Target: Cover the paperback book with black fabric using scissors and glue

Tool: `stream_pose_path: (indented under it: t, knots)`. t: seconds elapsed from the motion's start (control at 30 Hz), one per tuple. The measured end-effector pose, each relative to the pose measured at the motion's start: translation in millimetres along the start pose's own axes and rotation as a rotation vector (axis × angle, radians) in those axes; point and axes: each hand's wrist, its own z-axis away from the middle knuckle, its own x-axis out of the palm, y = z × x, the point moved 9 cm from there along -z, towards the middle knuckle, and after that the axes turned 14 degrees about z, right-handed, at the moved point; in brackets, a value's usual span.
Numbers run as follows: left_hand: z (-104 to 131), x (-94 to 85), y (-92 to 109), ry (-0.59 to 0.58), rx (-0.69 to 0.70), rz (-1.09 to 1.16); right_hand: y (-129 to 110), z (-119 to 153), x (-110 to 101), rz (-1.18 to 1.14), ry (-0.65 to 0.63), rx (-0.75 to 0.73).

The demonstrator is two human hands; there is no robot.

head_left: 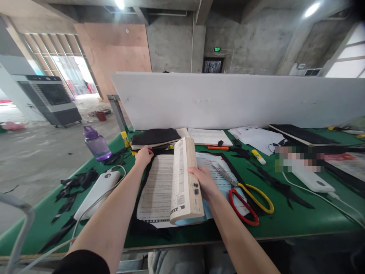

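Note:
A thick book (pixel 182 182) stands half raised over an open printed page (pixel 159 182) edged with black cloth. My right hand (pixel 202 179) grips the book's page edge, fingers closed round it. Beyond the page's upper left corner, my left hand (pixel 144 156) reaches to a black-covered book (pixel 155 136); its fingertips are too small to read clearly. Scissors (pixel 236 182) with one red and one yellow handle lie open on the light blue sheet (pixel 225 167) right of my right hand.
A purple bottle (pixel 97 144), a white power bank (pixel 98 194) and black cloth scraps (pixel 76 182) lie left. A glue stick (pixel 258 156), white papers (pixel 256 137) and another white device (pixel 310 177) with a cable are right. A white board (pixel 228 101) stands behind.

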Motion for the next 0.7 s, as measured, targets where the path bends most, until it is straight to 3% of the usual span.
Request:
stream_pose_path:
  t: [0.4, 0.7]
  knots:
    - [5, 0.3, 1, 0.017, 0.120, -0.190, 5, -6, 0, 0.013, -0.001, -0.044]
    - [24, 3.6, 18, -0.110, 0.429, -0.250, -2, -7, 9, 0.162, -0.006, -0.052]
